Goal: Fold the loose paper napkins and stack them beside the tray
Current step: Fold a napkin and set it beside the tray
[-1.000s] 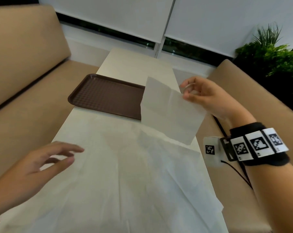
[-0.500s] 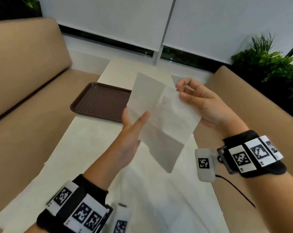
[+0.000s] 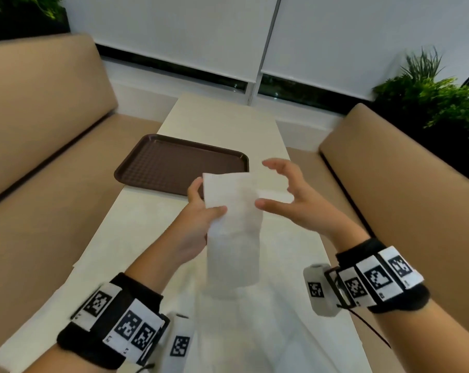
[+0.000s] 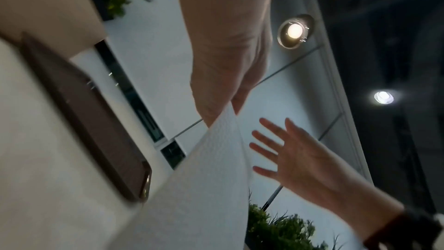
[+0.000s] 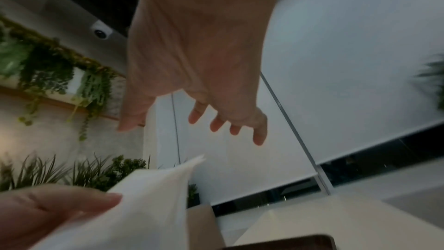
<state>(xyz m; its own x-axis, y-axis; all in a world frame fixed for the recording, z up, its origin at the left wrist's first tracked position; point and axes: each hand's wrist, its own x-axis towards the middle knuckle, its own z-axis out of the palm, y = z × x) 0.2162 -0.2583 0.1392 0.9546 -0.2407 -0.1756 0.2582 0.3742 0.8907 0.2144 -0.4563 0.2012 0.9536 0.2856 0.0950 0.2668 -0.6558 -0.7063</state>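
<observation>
A white paper napkin (image 3: pixel 233 232) hangs upright over the table, folded into a narrow long strip. My left hand (image 3: pixel 206 200) pinches its upper left part between thumb and fingers; the left wrist view shows the pinch on the napkin (image 4: pixel 204 178). My right hand (image 3: pixel 271 184) hovers just right of the napkin's top with its fingers spread and holds nothing. In the right wrist view the right hand (image 5: pixel 192 121) is open above the napkin (image 5: pixel 149 206). The brown tray (image 3: pixel 179 162) lies beyond on the table, with nothing on it.
Large unfolded white napkins (image 3: pixel 255 324) cover the near end of the pale table (image 3: pixel 222 117). Tan benches (image 3: pixel 39 170) run along both sides. Green plants (image 3: pixel 438 103) stand at the right, behind the right-hand bench.
The napkin has gone from a wide open sheet to a narrow folded strip. My right hand has let go of it and spread open; my left hand now holds it alone.
</observation>
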